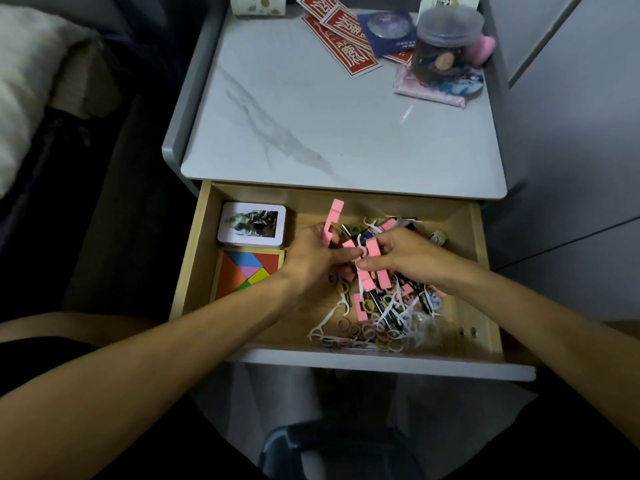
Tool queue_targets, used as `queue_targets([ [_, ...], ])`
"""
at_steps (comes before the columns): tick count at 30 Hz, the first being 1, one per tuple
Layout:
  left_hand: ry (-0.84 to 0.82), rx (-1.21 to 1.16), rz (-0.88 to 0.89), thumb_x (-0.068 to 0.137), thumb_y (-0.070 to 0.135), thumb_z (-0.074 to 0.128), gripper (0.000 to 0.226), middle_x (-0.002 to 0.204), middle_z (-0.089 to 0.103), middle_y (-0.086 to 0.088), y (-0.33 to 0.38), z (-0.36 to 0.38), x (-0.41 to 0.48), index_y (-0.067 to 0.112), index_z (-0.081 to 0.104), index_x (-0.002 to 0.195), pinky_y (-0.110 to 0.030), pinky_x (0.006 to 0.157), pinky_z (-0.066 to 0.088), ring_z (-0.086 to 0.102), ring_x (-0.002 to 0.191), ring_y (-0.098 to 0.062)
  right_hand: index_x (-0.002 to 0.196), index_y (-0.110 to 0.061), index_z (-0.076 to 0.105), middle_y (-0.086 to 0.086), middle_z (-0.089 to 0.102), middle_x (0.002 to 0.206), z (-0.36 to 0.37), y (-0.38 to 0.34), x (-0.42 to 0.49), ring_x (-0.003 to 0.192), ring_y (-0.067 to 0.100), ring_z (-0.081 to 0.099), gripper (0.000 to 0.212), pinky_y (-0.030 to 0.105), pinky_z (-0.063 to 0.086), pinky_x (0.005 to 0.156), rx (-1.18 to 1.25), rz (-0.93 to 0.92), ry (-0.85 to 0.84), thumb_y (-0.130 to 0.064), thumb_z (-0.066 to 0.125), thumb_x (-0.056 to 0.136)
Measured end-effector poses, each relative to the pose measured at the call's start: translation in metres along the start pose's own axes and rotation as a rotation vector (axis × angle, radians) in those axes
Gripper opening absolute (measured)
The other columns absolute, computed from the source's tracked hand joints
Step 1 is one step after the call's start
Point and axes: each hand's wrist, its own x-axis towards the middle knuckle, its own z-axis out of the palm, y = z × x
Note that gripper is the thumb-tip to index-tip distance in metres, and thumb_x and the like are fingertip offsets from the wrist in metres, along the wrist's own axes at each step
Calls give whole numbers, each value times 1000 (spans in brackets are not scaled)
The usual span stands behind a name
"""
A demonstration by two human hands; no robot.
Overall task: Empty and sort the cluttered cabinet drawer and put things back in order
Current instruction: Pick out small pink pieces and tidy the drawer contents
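The left hand (311,261) is curled round several pink clips (334,216), one sticking up past its fingers; the right hand (405,254) pinches another pink clip (373,247) just beside it; both sit over a heap of hair ties (367,332) and floss picks (329,318) in the open drawer (195,251), beside a tin (252,225) and a coloured puzzle (249,271); the marble surface (311,133) above carries red envelopes (346,43) and a lidded jar (446,39); a bed (20,81) lies to the left.

Drawer (294,199), clock from its centre | 10: tin (252,225), 8: tangram tray (249,271), close together, filling left side | 1–5: heap of pink clips (382,280), floss picks (327,320), hair ties (353,329) | 12, 4: bare wood strips, passable | cabinet top (294,133): broad bare slab; jar (446,39) cluster crowds 1
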Motion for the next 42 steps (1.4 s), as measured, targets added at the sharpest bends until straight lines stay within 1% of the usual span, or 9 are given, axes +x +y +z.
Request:
queue_targets([
  [4, -11, -123, -4, 86, -10, 66, 36, 94, 62, -29, 1, 0, 1, 13, 40, 77, -31, 56, 59, 63, 76, -34, 80, -4, 67, 3, 63, 68, -12, 0, -1, 61, 10, 57, 20, 25, 38, 61, -73, 11, 90, -22, 72, 88],
  [10, 41, -165, -51, 90, -8, 62, 31, 88, 58, -15, -2, -1, 6, 12, 40, 80, -29, 65, 60, 65, 78, -32, 63, -22, 43, -8, 48, 63, -16, -6, -9, 60, 10, 48, 38, 28, 31, 59, -686, 93, 246, -35, 66, 91],
  [15, 10, -121, -48, 89, -6, 64, 26, 82, 61, -11, -1, -1, 5, 9, 44, 92, -31, 70, 60, 65, 70, -26, 63, -24, 47, -1, 56, 93, -16, -8, -14, 80, 21, 61, 36, 31, 49, 75, -772, -11, 337, -37, 66, 91],
  [18, -27, -97, -62, 88, -3, 67, 26, 83, 70, -11, -1, -3, 7, 7, 46, 98, -35, 77, 60, 69, 74, -26, 68, -17, 51, -1, 52, 90, -15, -13, -18, 76, 18, 58, 33, 30, 43, 71, -807, -25, 336, -32, 60, 95],
  [22, -56, -83, -81, 88, 0, 68, 21, 91, 70, -12, -2, -1, 7, 4, 52, 102, -35, 83, 60, 69, 79, -25, 86, -15, 58, -1, 61, 74, -16, -13, -18, 57, 8, 59, 17, 19, 40, 52, -740, -23, 273, -13, 48, 100],
  [27, -93, -36, -71, 89, 2, 68, 19, 90, 67, -8, -4, 1, 6, 5, 55, 103, -45, 93, 54, 64, 83, -25, 105, -22, 65, -1, 69, 88, -15, -24, -12, 68, 12, 64, 14, 28, 48, 57, -476, -119, 252, -16, 57, 96],
  [30, -120, -25, -54, 87, 2, 70, 19, 91, 67, -8, -4, 2, 6, 7, 58, 102, -41, 89, 54, 63, 85, -25, 104, -21, 69, -5, 68, 94, -12, -27, -8, 86, 7, 62, 16, 26, 45, 72, -325, -120, 264, -32, 64, 92],
  [35, -161, -69, -28, 89, -4, 64, 21, 80, 67, -3, -3, 4, 4, 15, 56, 85, -31, 74, 54, 60, 79, -22, 94, -9, 73, -13, 59, 56, -8, -29, -6, 45, -7, 48, 12, 10, 31, 46, -145, -87, 201, -20, 67, 91],
  [42, -154, -165, -35, 89, -7, 63, 18, 88, 67, -10, 2, 2, 1, 8, 52, 88, -22, 66, 59, 70, 71, -13, 92, -10, 72, 2, 67, 70, -6, -29, -5, 45, 0, 47, 8, 14, 35, 47, -121, -69, 211, -16, 69, 88],
])
